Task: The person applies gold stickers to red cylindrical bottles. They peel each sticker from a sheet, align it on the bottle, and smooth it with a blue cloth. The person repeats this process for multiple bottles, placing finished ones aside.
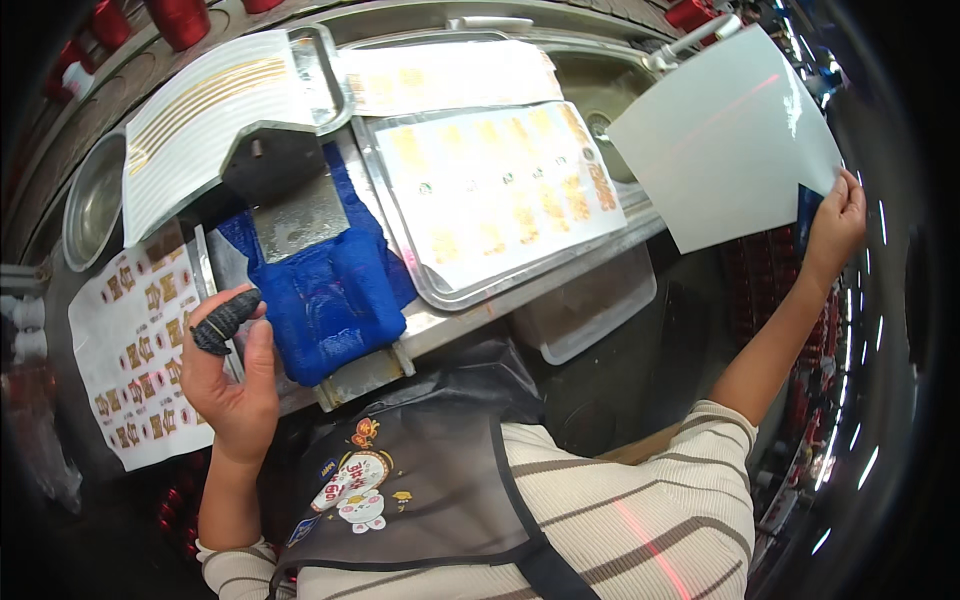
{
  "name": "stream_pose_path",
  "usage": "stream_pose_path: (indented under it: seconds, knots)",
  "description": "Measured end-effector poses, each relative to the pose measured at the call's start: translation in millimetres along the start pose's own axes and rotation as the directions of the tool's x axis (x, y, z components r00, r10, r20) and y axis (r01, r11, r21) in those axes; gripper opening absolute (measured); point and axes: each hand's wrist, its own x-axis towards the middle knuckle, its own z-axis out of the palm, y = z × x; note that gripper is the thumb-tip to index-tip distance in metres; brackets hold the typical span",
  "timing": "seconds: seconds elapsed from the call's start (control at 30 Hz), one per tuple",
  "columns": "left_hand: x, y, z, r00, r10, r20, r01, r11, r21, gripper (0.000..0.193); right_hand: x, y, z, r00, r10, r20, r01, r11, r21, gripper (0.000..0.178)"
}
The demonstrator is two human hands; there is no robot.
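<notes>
Right hand (838, 220) is closed on one corner of the pale sheet (720, 150), which hangs at far right, its left edge overlapping the sink (570, 72) in view; left hand (235, 395) is well apart, beside the blue cloth (330, 295), fingers curled loosely, no held object visible. Risk, judged: with only one corner gripped, the sheet could sag, crease or slip. Its unsupported edge may also snag the tap (655, 62) if moved low.
</notes>
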Motion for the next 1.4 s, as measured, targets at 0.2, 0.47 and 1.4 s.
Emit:
stream_pose_path:
  seconds: [0.2,0.47,1.4]
  knots:
    - [9,-10,20,0.999,0.008,0.046,-0.006,0.999,-0.042,0.024,-55,87,-23,0.955,0.228,0.192,-0.146,0.920,-0.364,0.028]
    - [-1,-7,17,0.998,-0.003,0.067,0.005,1.000,-0.026,0.024,-336,157,145,0.739,0.581,0.340,-0.590,0.803,-0.089,0.026]
    - [191,-142,-127,0.851,-0.017,-0.525,0.143,0.969,0.201,0.022,-141,-276,67,0.286,-0.155,0.946,-0.900,-0.381,0.209,0.031]
